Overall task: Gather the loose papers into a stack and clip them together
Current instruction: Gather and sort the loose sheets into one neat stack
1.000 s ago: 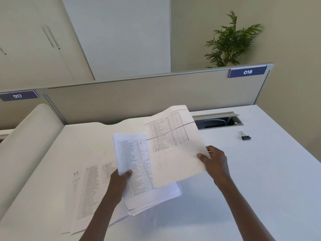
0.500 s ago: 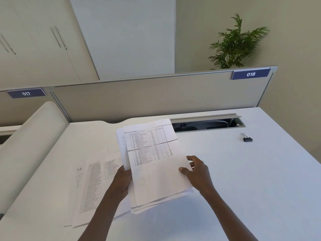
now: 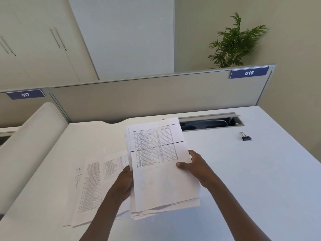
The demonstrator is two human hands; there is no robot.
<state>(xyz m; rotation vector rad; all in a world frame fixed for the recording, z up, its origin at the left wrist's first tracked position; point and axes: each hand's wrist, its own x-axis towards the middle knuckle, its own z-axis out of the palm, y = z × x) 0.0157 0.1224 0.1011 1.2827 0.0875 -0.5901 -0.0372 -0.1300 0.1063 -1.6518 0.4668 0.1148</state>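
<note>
Both the left hand [image 3: 124,182] and right hand [image 3: 192,165] pinch the uneven paper stack [image 3: 161,173] above the desk [image 3: 243,180], left of the binder clip [image 3: 245,137], so its ragged, seemingly unaligned lower edges could slip, while printed sheets [image 3: 93,185] left of the stack remain ungathered.

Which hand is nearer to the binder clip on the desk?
The right hand. It grips the right edge of the held papers, with bare desk between it and the binder clip farther back right. The left hand grips the papers' left edge, farther away.
</note>
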